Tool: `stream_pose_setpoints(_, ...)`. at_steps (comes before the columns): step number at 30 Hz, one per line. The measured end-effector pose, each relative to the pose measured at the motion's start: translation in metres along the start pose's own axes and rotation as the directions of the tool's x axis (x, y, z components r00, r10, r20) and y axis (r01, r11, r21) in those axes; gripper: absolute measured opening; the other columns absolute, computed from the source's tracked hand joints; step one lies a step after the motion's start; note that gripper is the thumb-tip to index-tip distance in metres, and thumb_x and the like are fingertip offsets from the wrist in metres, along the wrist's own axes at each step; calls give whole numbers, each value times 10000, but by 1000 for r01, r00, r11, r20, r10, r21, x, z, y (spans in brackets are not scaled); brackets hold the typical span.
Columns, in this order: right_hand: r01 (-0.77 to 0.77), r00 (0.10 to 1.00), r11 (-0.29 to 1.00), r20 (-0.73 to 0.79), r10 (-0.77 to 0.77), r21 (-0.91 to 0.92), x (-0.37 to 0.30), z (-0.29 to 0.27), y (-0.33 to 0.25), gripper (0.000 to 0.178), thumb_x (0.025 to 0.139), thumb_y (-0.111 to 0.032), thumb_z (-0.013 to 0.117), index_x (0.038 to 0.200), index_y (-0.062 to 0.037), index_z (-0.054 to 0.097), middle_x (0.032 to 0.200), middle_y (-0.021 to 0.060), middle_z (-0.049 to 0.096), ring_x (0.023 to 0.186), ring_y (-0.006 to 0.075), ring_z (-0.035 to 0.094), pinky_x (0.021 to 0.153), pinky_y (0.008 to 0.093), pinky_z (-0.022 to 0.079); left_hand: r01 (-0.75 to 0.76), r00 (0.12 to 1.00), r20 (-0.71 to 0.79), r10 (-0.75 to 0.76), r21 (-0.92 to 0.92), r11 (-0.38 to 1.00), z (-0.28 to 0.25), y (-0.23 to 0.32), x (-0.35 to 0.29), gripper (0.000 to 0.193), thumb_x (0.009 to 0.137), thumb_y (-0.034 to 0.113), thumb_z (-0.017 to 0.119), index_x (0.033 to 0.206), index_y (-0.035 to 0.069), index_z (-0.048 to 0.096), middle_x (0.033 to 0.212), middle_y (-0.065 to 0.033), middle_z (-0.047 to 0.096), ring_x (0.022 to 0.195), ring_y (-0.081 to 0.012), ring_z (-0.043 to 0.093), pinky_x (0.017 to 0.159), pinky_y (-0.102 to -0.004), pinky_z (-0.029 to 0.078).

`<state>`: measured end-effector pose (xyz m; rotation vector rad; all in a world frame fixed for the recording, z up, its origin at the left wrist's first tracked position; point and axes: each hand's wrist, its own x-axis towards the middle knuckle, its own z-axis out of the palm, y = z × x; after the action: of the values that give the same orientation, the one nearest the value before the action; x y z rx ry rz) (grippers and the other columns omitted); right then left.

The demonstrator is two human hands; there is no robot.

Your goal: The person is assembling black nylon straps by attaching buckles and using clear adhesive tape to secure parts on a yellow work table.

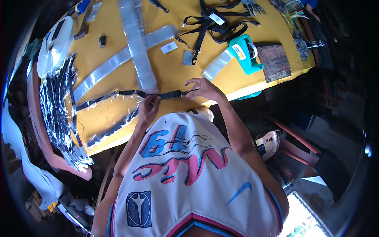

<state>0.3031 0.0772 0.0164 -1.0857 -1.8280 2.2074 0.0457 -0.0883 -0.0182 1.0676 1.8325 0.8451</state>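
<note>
Black woven strap, narrow and flat, near the front edge of a yellow tabletop. The left hand pinches it closely; the right hand appears to grip its end. Judged partway: straightened between the hands, not yet leftward.

Yellow worktop: long black strap; clear plastic strips; black harness; teal tape dispenser; brown slab, possibly wood.
</note>
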Motion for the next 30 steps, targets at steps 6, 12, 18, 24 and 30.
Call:
stream_pose_setpoints(6,-15,1000,998,25,13,58,2,-1,-8,544,780,-133,841,1236,33,595,873,129,745,768,136,691,778,273,530,-37,994,107,21,155,987,22,5,-5,297,856,248,771,1049,31,712,783,-131,681,659,-255,650,642,-349,526)
stream_pose_setpoints(12,-12,999,999,42,11,32,3,-4,-4,542,782,-118,836,1237,46,592,831,106,737,732,125,673,755,263,520,-374,927,-13,375,44,927,21,8,5,199,839,108,767,1009,57,677,1014,-103,611,873,-246,620,750,-353,520)
stream_pose_setpoints(18,-2,999,999,34,1,52,3,-6,0,518,792,-100,824,1233,45,594,821,102,737,720,120,668,742,260,518,-576,816,30,577,112,810,23,5,13,232,863,53,727,1072,51,628,1032,-121,628,933,-266,632,804,-349,527)
stream_pose_setpoints(24,-13,999,999,52,10,50,1,-6,2,524,786,-111,838,1229,36,599,785,76,725,704,102,655,723,256,506,-348,903,171,393,-242,906,5,15,17,196,937,42,604,1132,31,627,978,-104,666,912,-229,649,816,-334,498)
stream_pose_setpoints(30,-17,998,998,53,14,54,0,-3,0,534,784,-121,844,1230,39,597,768,75,715,702,104,653,725,263,504,-614,763,330,556,99,783,-4,20,48,311,951,68,554,1251,75,638,926,-127,652,866,-235,658,776,-349,507)
